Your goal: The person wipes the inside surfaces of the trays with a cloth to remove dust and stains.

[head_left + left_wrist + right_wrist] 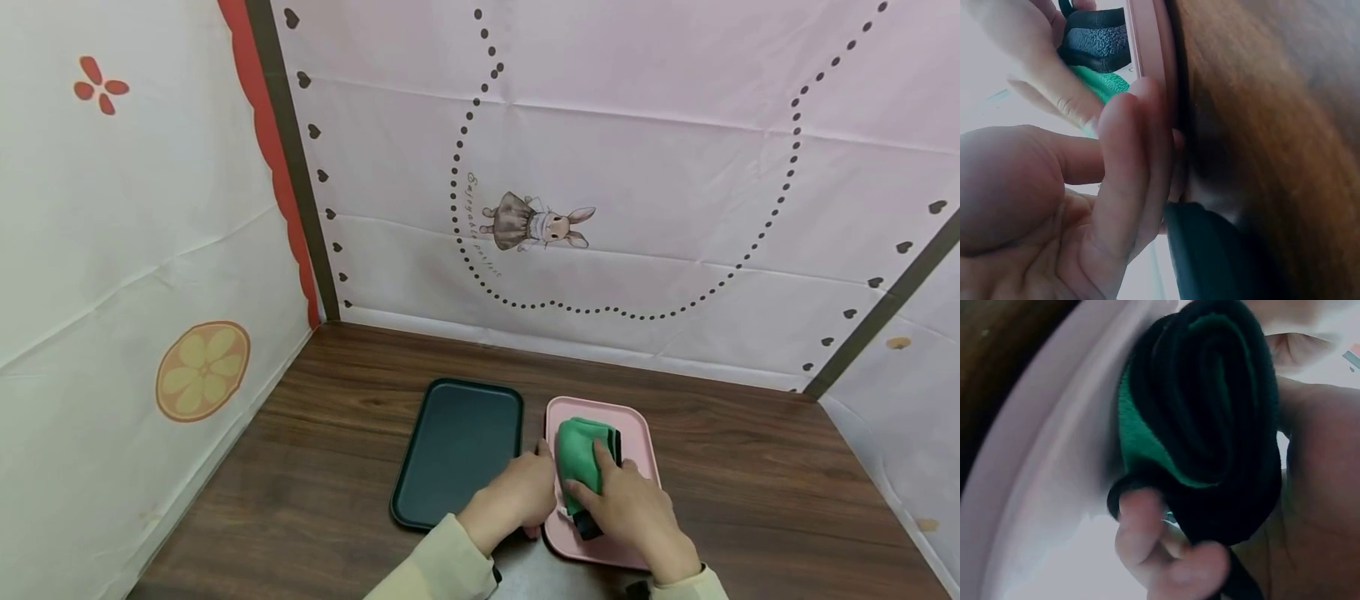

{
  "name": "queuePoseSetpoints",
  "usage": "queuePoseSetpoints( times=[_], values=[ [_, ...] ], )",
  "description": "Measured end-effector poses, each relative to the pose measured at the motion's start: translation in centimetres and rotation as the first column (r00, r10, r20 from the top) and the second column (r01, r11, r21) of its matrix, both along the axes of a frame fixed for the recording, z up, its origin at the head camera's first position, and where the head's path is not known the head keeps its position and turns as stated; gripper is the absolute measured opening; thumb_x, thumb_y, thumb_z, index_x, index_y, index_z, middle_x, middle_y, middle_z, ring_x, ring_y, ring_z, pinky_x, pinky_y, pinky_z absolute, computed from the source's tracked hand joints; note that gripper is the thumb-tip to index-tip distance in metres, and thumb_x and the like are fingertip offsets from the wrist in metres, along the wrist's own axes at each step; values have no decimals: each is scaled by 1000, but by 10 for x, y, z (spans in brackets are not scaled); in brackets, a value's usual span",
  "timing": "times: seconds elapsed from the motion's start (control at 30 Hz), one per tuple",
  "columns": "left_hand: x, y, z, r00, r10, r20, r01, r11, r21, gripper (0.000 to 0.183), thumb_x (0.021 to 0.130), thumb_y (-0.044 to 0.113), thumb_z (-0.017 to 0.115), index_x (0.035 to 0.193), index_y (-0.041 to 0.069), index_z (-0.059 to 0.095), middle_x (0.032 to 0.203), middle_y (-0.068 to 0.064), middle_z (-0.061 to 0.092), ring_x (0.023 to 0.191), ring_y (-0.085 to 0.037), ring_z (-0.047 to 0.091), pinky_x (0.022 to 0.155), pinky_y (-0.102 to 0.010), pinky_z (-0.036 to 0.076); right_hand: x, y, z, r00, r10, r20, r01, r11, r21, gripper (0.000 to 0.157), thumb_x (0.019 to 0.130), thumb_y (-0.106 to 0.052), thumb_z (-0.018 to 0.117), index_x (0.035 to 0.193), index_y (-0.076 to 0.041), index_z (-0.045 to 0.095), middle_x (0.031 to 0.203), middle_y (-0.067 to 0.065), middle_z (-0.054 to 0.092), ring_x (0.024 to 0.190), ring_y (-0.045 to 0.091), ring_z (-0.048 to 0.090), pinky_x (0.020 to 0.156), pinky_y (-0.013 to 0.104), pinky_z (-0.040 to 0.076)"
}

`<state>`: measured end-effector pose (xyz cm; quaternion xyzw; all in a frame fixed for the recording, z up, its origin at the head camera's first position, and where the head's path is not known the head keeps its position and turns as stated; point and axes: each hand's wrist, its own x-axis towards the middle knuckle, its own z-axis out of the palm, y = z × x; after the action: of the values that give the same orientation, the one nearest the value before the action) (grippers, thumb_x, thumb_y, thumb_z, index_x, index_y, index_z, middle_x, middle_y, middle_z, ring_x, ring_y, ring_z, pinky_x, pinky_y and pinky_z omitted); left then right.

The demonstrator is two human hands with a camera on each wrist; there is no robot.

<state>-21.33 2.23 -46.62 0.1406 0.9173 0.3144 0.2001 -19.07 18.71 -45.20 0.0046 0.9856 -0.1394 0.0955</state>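
A rolled or folded green towel (pixel 579 454) with black edging lies on the pink tray (pixel 637 425). My right hand (pixel 633 504) grips the towel from its right side, with fingers spread over the top. The right wrist view shows the towel's dark, coiled end (pixel 1204 412) with fingertips curled under it. My left hand (pixel 521 492) is at the pink tray's left rim, beside the dark tray. In the left wrist view its fairly straight fingers (pixel 1125 162) rest against the pink rim (pixel 1150 44); the far side of that contact is hidden.
A dark green tray (pixel 457 450) stands on the wooden table (pixel 322 467) to the left of the pink one. Printed cloth walls (pixel 637 183) enclose the table at the back and sides. A greyish patch (pixel 532 575) shows between my forearms.
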Motion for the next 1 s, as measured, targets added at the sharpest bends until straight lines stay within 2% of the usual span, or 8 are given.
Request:
queuePoseSetpoints(
  times=[0.1, 0.2, 0.33, 0.43, 0.6, 0.83, 1.0],
  values=[
    [1, 1, -1, 1000, -6, -11, 6, 1000, -17, 68, 100, 1, 55, 159, -11, 24, 51, -7, 60, 32, -12, 55, 35, -26, 44, 0, -4, 1, 1000, -10, -25, 9, 1000, -16, 82, 100, -59, 58, 164, -15, 32, 117, 30, 52, 63, 25, 58, 50, 42, 46],
    [2, 2, 0, 1000, -19, -23, 18, 999, -32, 70, 99, 2, 57, 159, -12, 24, 51, -6, 60, 32, -11, 56, 35, -25, 46, -1, -8, 2, 997, -5, -75, 2, 999, -42, 69, 105, -47, 55, 163, -16, 35, 120, 33, 44, 58, 24, 55, 49, 39, 44],
    [2, 3, -1, 999, -33, -28, 32, 998, -54, 71, 99, 2, 59, 159, -11, 25, 51, -6, 60, 32, -12, 57, 37, -25, 48, -2, -11, 0, 990, 8, -138, -16, 998, -55, 58, 107, -33, 54, 161, -16, 41, 134, 34, 42, 63, 26, 60, 52, 42, 47],
    [0, 4, -4, 999, -50, -14, 49, 996, -74, 70, 100, 3, 58, 159, -12, 23, 49, -4, 60, 32, -11, 56, 37, -25, 48, -3, -11, -3, 987, 23, -161, -31, 999, -44, 57, 106, -28, 56, 160, -17, 43, 145, 32, 41, 66, 28, 61, 54, 44, 49],
    [0, 4, -3, 998, -62, 20, 64, 996, -59, 72, 100, 3, 58, 160, -12, 20, 43, -3, 58, 32, -13, 56, 35, -26, 47, -5, -12, -7, 988, 36, -152, -40, 999, -23, 58, 105, -27, 58, 160, -17, 42, 146, 30, 43, 64, 28, 60, 53, 43, 48],
    [4, 5, -3, 999, -45, 1, 45, 998, -38, 75, 98, 1, 60, 160, -13, 19, 43, -4, 58, 32, -13, 56, 36, -25, 47, -5, -12, -10, 993, 48, -105, -47, 999, 10, 61, 106, -32, 56, 162, -16, 38, 149, 32, 39, 67, 32, 64, 53, 46, 51],
    [3, 7, -7, 999, -31, 23, 32, 998, -45, 73, 100, 2, 58, 160, -13, 18, 43, -5, 58, 31, -13, 56, 34, -26, 47, -4, -16, -12, 993, 71, -89, -69, 997, 21, 63, 106, -33, 58, 162, -13, 38, 152, 34, 36, 59, 29, 60, 51, 45, 50]
  ],
)
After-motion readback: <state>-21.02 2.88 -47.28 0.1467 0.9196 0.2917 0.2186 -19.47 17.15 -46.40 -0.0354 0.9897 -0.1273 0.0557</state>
